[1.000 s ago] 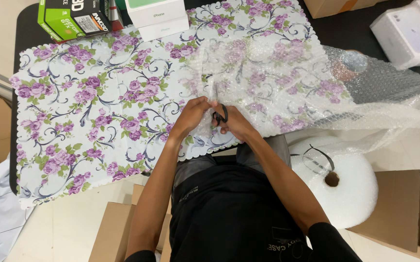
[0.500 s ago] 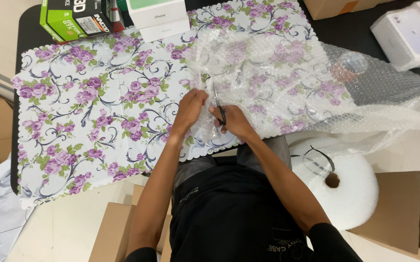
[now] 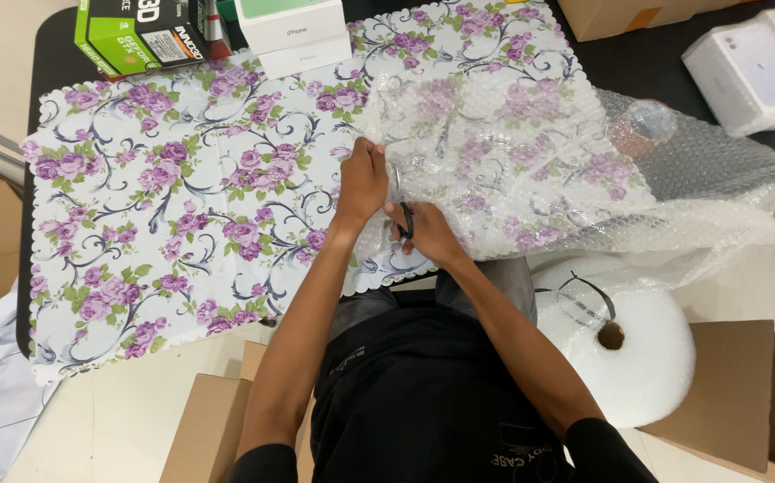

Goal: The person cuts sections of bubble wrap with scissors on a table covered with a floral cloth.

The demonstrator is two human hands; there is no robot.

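Bubble wrap [image 3: 530, 170] lies spread over the right half of a floral cloth [image 3: 164, 206] on a dark table [image 3: 47, 54], and the cut has run further up it than a second ago: the right hand [image 3: 427, 234], fingers closed through the handles of the scissors [image 3: 402, 201], has moved away from the near scalloped edge toward the middle of the sheet. The left hand [image 3: 365, 174] has moved up with it and now presses flat, fingers curled down on the wrap just left of the blades, holding it taut. So the severing looks partly done, with the far stretch of the sheet not yet parted. Ahead of the blades the cloth is open up to two white boxes [image 3: 293, 31] and a green box [image 3: 137, 36] at the far edge. To the right the wrap spills off the table toward its roll [image 3: 620, 358], beside cardboard [image 3: 727, 394]; more white boxes [image 3: 754, 63] sit at the far right corner.
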